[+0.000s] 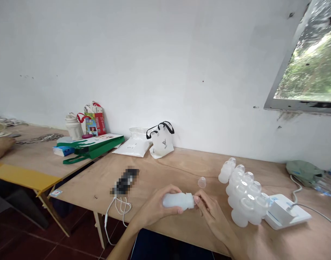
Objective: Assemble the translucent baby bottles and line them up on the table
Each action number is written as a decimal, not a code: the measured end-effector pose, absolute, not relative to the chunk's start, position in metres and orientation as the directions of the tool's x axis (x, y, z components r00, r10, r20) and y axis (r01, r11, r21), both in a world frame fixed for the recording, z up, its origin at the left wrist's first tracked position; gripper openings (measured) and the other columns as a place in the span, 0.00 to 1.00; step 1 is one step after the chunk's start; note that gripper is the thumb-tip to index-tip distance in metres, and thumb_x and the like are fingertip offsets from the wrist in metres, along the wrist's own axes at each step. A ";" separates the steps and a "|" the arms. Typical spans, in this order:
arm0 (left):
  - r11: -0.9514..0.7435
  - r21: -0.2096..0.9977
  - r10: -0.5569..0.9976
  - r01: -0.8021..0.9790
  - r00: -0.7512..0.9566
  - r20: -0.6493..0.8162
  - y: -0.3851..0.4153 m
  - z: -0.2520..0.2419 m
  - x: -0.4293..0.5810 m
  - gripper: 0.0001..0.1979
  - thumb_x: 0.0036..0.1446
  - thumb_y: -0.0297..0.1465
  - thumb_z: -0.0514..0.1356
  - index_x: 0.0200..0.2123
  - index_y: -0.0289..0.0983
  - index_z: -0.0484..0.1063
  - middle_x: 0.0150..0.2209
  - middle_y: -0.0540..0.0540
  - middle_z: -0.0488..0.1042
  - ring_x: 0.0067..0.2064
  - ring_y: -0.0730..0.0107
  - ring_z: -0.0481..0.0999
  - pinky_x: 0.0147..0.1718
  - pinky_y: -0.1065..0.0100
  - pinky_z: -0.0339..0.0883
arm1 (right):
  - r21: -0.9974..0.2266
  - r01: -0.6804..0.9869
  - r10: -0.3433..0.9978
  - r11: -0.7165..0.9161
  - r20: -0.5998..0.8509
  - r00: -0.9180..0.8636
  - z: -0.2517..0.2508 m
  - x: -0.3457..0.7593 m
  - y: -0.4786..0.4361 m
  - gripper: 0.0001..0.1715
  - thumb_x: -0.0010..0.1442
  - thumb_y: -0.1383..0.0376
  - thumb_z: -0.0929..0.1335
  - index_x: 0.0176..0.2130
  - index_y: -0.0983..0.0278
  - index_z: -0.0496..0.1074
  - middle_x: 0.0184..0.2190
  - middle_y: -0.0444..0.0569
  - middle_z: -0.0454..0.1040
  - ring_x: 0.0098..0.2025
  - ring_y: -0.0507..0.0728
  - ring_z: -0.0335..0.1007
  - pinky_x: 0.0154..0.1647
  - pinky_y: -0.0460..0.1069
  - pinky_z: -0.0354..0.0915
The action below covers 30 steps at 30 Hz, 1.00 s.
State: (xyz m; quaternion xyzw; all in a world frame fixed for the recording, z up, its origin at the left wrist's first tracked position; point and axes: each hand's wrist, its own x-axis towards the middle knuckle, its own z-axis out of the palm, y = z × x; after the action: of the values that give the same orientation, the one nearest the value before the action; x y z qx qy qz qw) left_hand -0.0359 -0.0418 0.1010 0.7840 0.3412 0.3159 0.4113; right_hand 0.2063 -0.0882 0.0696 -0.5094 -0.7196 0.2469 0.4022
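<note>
My left hand wraps around the body of a white plastic bottle, which lies on its side above the plywood table. My right hand pinches the bottle's neck with its fingertips. A small clear plastic cap rests on the table just beyond my hands, touching neither. To the right stands a tight cluster of similar translucent white bottles with clear tops, several of them, a short distance from my right hand.
A white electrical device with a cable sits right of the bottles. A pixelated phone with a white cable lies left. White bags stand against the wall. On the adjoining table, a co-worker's hand rests near a green paper bag.
</note>
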 end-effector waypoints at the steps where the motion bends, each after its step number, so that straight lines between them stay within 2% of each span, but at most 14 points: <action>1: -0.437 0.851 0.803 0.292 0.554 0.222 -0.042 0.100 -0.035 0.24 0.54 0.44 0.73 0.50 0.42 0.77 0.49 0.47 0.79 0.49 0.57 0.76 0.48 0.65 0.66 | -0.768 0.534 0.932 0.355 0.337 -0.135 0.067 0.205 -0.086 0.27 0.76 0.47 0.55 0.34 0.59 0.64 0.27 0.41 0.68 0.28 0.53 0.62 0.31 0.48 0.57; 4: -0.412 0.844 0.834 0.342 0.515 0.199 -0.040 0.094 -0.032 0.23 0.55 0.44 0.71 0.51 0.42 0.76 0.49 0.47 0.80 0.49 0.57 0.76 0.48 0.64 0.66 | -0.765 0.545 0.932 0.343 0.351 -0.094 0.062 0.204 -0.079 0.27 0.75 0.45 0.58 0.34 0.60 0.67 0.26 0.41 0.69 0.27 0.53 0.64 0.30 0.47 0.58; 7: -0.380 0.850 0.858 0.364 0.481 0.178 -0.036 0.088 -0.029 0.24 0.54 0.44 0.71 0.52 0.42 0.76 0.51 0.46 0.79 0.52 0.54 0.76 0.50 0.63 0.66 | -0.759 0.562 0.935 0.330 0.346 -0.083 0.059 0.209 -0.072 0.27 0.74 0.44 0.58 0.38 0.59 0.72 0.29 0.43 0.74 0.28 0.54 0.67 0.31 0.47 0.62; 10: -0.346 0.858 0.889 0.380 0.424 0.171 -0.034 0.088 -0.028 0.23 0.54 0.43 0.70 0.50 0.41 0.74 0.51 0.46 0.78 0.52 0.54 0.75 0.50 0.62 0.66 | -0.739 0.613 0.929 0.279 0.370 0.022 0.055 0.222 -0.065 0.26 0.73 0.44 0.59 0.42 0.58 0.74 0.37 0.47 0.79 0.33 0.57 0.73 0.37 0.50 0.68; 13: -0.330 0.862 0.907 0.385 0.383 0.176 -0.035 0.093 -0.030 0.21 0.55 0.42 0.69 0.49 0.41 0.73 0.50 0.46 0.78 0.52 0.53 0.75 0.50 0.62 0.66 | -0.701 0.684 0.895 0.201 0.415 0.164 0.043 0.238 -0.057 0.26 0.71 0.45 0.59 0.50 0.57 0.74 0.49 0.51 0.78 0.40 0.60 0.77 0.41 0.55 0.72; 15: -0.329 0.866 0.913 0.378 0.363 0.188 -0.036 0.098 -0.032 0.20 0.55 0.41 0.68 0.49 0.41 0.72 0.51 0.45 0.77 0.53 0.53 0.75 0.51 0.61 0.66 | -0.665 0.733 0.900 0.143 0.396 0.183 0.030 0.246 -0.051 0.27 0.71 0.47 0.58 0.58 0.56 0.70 0.59 0.53 0.72 0.47 0.62 0.78 0.43 0.57 0.74; 18: -0.323 0.866 0.925 0.382 0.322 0.203 -0.033 0.099 -0.038 0.20 0.57 0.41 0.67 0.50 0.41 0.72 0.52 0.45 0.77 0.53 0.52 0.75 0.51 0.60 0.66 | -0.593 0.803 0.939 0.054 0.304 0.161 0.007 0.251 -0.045 0.34 0.70 0.49 0.56 0.70 0.56 0.57 0.72 0.55 0.55 0.59 0.67 0.73 0.43 0.59 0.75; 21: -0.341 0.862 0.929 0.374 0.276 0.247 -0.027 0.093 -0.045 0.20 0.58 0.41 0.66 0.51 0.41 0.72 0.53 0.45 0.77 0.53 0.53 0.75 0.51 0.59 0.67 | -0.501 0.865 0.959 0.015 0.252 0.130 -0.010 0.250 -0.042 0.39 0.71 0.51 0.55 0.75 0.57 0.44 0.77 0.56 0.41 0.61 0.68 0.72 0.44 0.62 0.75; 25: -0.353 0.867 0.930 0.350 0.232 0.285 -0.020 0.087 -0.054 0.21 0.59 0.43 0.66 0.52 0.41 0.73 0.53 0.45 0.76 0.54 0.52 0.75 0.52 0.58 0.68 | -0.408 0.913 0.957 0.009 0.270 0.111 -0.010 0.249 -0.031 0.38 0.72 0.55 0.51 0.76 0.58 0.39 0.78 0.56 0.36 0.63 0.69 0.70 0.39 0.60 0.75; 27: -0.368 0.862 0.927 0.350 0.214 0.309 -0.017 0.087 -0.057 0.21 0.58 0.43 0.67 0.51 0.41 0.73 0.53 0.44 0.76 0.54 0.52 0.75 0.53 0.58 0.69 | -0.364 0.931 0.963 -0.005 0.249 0.103 -0.003 0.251 -0.022 0.37 0.72 0.57 0.51 0.76 0.59 0.42 0.77 0.57 0.39 0.63 0.69 0.70 0.40 0.60 0.74; 30: -0.382 0.851 0.923 0.361 0.192 0.333 -0.017 0.091 -0.059 0.21 0.58 0.44 0.67 0.51 0.40 0.73 0.53 0.44 0.76 0.56 0.51 0.75 0.54 0.58 0.68 | -0.312 0.950 0.982 -0.034 0.165 0.089 0.008 0.253 -0.012 0.32 0.71 0.59 0.52 0.70 0.61 0.55 0.72 0.61 0.56 0.57 0.71 0.74 0.41 0.61 0.72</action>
State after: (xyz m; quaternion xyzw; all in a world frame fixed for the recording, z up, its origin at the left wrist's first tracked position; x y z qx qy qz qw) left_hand -0.0592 -0.0169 0.0906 0.7035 0.4562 0.4429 0.3176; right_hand 0.2529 -0.0116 0.0078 -0.7173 -0.6733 0.0473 0.1727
